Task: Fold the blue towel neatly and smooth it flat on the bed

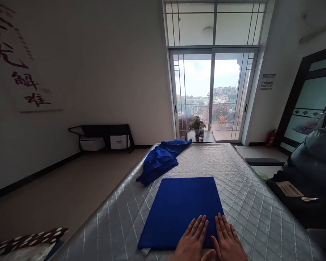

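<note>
A blue cloth (184, 206), folded into a flat, smooth rectangle, lies on the silver quilted table cover (250, 192) in front of me. A small pale tag sticks out at its near left corner. My left hand (193, 237) rests flat on the cloth's near right part, fingers stretched forward. Close beside it, my right hand (228, 237) lies palm down along the right edge, partly on the cloth and partly on the cover. Both hands are open and hold nothing. Farther off to the left, a crumpled blue garment (161, 159) lies loose near the table's left edge.
Past the far edge, a small table (187, 137) holds a potted plant (196, 124) and a bottle (201, 132). A dark armchair (312, 174) stands on the right. Along the left wall is a black bench (108, 130) with boxes beneath. Glass sliding doors (192, 90) are ahead.
</note>
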Demonstrator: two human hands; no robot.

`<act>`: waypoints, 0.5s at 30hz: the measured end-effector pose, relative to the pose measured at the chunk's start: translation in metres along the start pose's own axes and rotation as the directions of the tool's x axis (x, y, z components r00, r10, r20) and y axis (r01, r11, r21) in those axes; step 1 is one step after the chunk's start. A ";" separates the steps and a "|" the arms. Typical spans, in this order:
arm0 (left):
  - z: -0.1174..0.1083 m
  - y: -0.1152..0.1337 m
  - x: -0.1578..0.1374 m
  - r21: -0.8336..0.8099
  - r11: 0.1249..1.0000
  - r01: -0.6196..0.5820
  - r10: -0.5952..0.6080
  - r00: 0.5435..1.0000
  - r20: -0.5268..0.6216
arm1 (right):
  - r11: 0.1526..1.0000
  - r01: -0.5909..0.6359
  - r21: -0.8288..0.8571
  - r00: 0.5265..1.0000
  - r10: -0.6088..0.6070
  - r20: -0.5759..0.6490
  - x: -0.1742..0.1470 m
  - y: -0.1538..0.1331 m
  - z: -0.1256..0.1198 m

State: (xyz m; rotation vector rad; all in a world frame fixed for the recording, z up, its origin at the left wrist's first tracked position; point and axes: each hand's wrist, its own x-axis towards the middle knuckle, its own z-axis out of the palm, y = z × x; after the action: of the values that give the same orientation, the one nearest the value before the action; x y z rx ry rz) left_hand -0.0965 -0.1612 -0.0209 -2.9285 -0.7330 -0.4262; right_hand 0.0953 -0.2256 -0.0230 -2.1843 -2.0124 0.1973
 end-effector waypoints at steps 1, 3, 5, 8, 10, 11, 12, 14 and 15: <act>0.000 -0.006 -0.008 0.014 1.000 0.022 -0.022 1.000 -0.002 | 1.000 0.003 0.013 1.000 -0.003 -0.009 0.000 0.002 0.002; 0.000 -0.020 -0.031 0.045 0.994 0.095 -0.094 0.995 -0.022 | 0.999 0.020 0.042 1.000 -0.019 -0.015 0.000 0.006 0.005; -0.002 -0.036 -0.060 0.080 0.977 0.197 -0.194 0.980 -0.046 | 0.998 0.036 0.061 0.999 -0.035 -0.021 0.001 0.010 0.010; -0.005 -0.056 -0.103 0.115 0.917 0.381 -0.375 0.925 -0.067 | 0.997 0.049 0.061 0.999 -0.047 -0.024 0.002 0.015 0.016; -0.006 -0.064 -0.125 0.127 0.876 0.466 -0.459 0.885 -0.083 | 0.997 0.052 0.051 0.998 -0.051 -0.033 0.003 0.017 0.019; -0.006 -0.067 -0.132 0.131 0.864 0.486 -0.477 0.874 -0.094 | 0.997 0.056 0.048 0.998 -0.055 -0.038 0.003 0.018 0.020; -0.006 -0.068 -0.137 0.133 0.858 0.496 -0.485 0.868 -0.107 | 0.997 0.060 0.046 0.997 -0.059 -0.043 0.003 0.019 0.021; -0.005 -0.067 -0.140 0.130 0.857 0.499 -0.485 0.865 -0.129 | 0.997 0.066 0.043 0.997 -0.064 -0.047 0.003 0.019 0.020; -0.005 -0.066 -0.140 0.126 0.855 0.502 -0.486 0.863 -0.139 | 0.997 0.064 0.041 0.997 -0.062 -0.045 0.003 0.019 0.018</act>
State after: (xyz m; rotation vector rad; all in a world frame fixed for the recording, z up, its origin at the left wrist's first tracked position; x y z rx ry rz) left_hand -0.2476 -0.1664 -0.0556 -2.5187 -1.4401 -0.5221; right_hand 0.1102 -0.2236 -0.0450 -2.0789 -2.0310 0.1803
